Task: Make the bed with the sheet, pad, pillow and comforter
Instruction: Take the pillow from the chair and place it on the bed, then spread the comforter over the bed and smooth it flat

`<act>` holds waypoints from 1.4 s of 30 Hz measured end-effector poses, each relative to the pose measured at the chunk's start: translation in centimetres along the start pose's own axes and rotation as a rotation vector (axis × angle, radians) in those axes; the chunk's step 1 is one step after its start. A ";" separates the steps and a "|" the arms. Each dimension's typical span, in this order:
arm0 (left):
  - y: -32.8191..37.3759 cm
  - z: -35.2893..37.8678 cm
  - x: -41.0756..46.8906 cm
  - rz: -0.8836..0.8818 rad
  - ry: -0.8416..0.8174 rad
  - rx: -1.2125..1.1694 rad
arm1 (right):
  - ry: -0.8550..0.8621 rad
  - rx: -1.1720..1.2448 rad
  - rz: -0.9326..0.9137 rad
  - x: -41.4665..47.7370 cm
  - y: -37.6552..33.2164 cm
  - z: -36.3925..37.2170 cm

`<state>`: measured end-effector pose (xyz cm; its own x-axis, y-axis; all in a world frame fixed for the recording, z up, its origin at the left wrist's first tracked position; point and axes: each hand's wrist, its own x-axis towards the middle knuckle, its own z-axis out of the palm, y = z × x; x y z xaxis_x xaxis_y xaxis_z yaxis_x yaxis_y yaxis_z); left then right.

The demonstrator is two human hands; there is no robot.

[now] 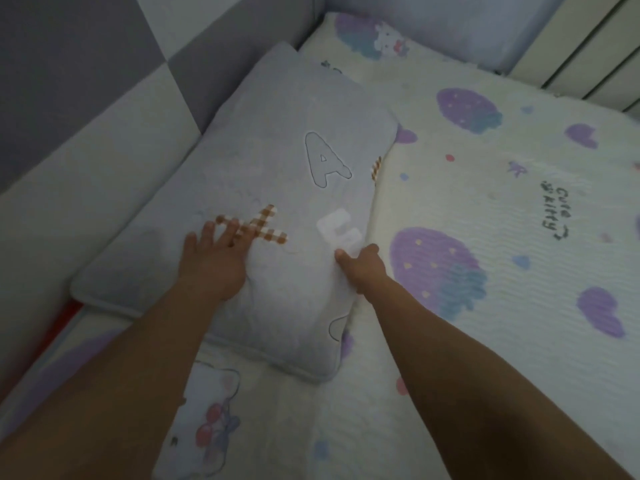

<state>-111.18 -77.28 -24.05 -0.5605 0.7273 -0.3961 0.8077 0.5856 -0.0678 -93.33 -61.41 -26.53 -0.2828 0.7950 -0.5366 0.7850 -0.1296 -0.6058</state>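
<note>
A pale blue pillow (277, 188) with sewn-on letters lies along the padded headboard on a cream pad (485, 209) printed with purple strawberries. My left hand (214, 258) rests flat on top of the pillow, fingers spread over a brown checked letter. My right hand (363, 268) grips the pillow's right edge, thumb on top next to a white letter, fingers tucked under and hidden. No comforter is in view.
A grey and white padded headboard (86, 109) runs along the left. A pale blue padded side bumper (467, 26) stands at the far end, with a ribbed cream panel (595, 50) beyond. A red strip (65, 323) shows at the bed's left edge.
</note>
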 end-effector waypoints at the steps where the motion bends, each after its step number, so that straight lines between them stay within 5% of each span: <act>1: 0.2 -0.3 -0.1 0.013 0.011 0.004 | 0.007 -0.021 -0.003 -0.2 0.0 -0.3; 13: 5.7 -5.0 -6.8 0.219 0.179 -0.218 | 0.111 -0.094 -0.169 -7.9 1.4 -5.2; 24: 12.7 -16.7 -22.9 0.578 0.389 -0.101 | 0.313 -0.028 -0.183 -29.9 1.7 -19.0; 34: 22.6 -23.8 -42.5 0.953 0.376 -0.371 | 0.594 0.224 -0.028 -54.0 9.2 -29.6; 42: 33.6 -24.3 -56.2 1.196 0.140 -0.629 | 0.831 0.586 0.126 -68.9 21.1 -35.4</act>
<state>-56.99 -89.83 18.22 0.3748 0.9094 0.1803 0.6111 -0.3886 0.6896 -37.76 -97.98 18.44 0.4294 0.8860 -0.1748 0.3270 -0.3329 -0.8844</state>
